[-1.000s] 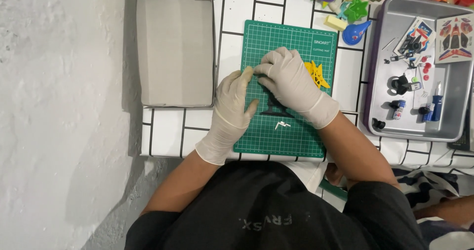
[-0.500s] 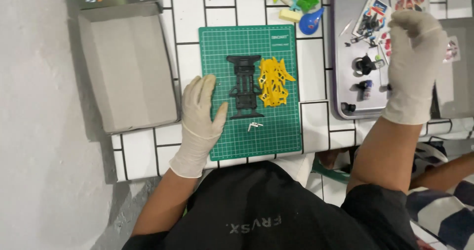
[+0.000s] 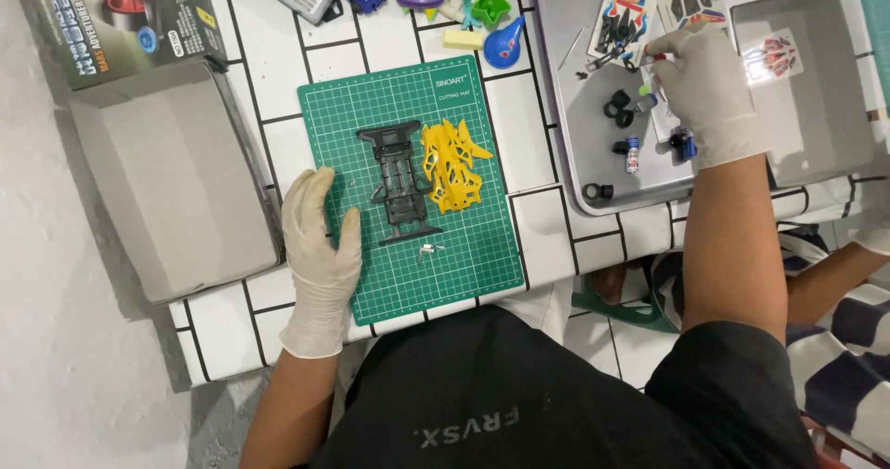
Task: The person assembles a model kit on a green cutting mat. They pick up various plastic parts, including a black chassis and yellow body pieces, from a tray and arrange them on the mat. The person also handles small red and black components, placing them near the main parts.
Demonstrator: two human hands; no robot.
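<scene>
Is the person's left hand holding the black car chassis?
No: the left hand lies flat and open on the green cutting mat, beside the black chassis and not gripping it.

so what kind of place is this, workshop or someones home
Most likely a home hobby spot, not a workshop: a white tiled table carries a green cutting mat with a black toy car chassis, a grey parts tray and colourful plastic toys.
</scene>
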